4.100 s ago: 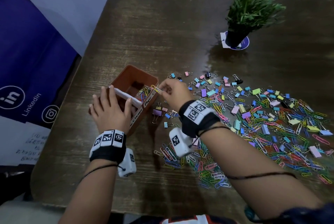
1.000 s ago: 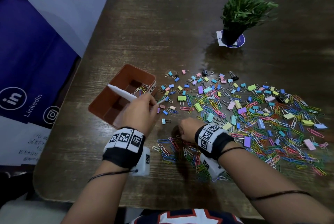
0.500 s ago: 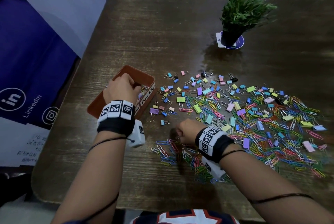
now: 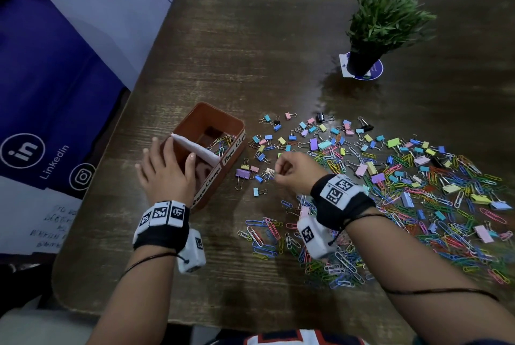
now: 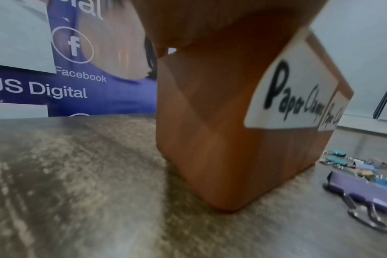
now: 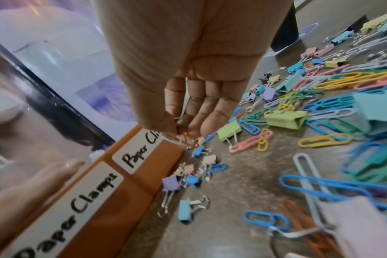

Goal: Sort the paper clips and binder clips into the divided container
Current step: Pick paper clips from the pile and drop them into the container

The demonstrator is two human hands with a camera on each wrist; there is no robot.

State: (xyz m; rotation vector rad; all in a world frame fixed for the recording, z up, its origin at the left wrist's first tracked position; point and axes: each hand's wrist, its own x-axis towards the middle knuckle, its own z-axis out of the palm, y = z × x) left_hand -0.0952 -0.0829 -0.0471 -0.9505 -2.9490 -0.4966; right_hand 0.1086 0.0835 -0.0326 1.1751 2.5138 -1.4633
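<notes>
The brown divided container (image 4: 223, 112) stands at the table's left, with a white divider (image 4: 195, 149) and labels "Paper Clamps" (image 6: 91, 193) and "Paper Clips" (image 6: 136, 153). Several paper clips (image 4: 223, 142) lie in its far compartment. My left hand (image 4: 167, 169) rests flat over the near compartment with straight fingers, the thumb by the divider. My right hand (image 4: 276, 172) hovers just right of the container and pinches a few paper clips (image 6: 183, 138), orange, white and green. Below it lies a purple binder clip (image 4: 242, 173).
Loose binder clips (image 4: 320, 138) and paper clips (image 4: 306, 247) cover the table's right half up to the near edge. A potted plant (image 4: 381, 24) stands at the back right. A blue banner (image 4: 41, 94) hangs past the table's left edge.
My right hand has lifted from the near paper clip pile and moved toward the container with clips pinched. My left hand has gone from curled on the container to flat over its near compartment.
</notes>
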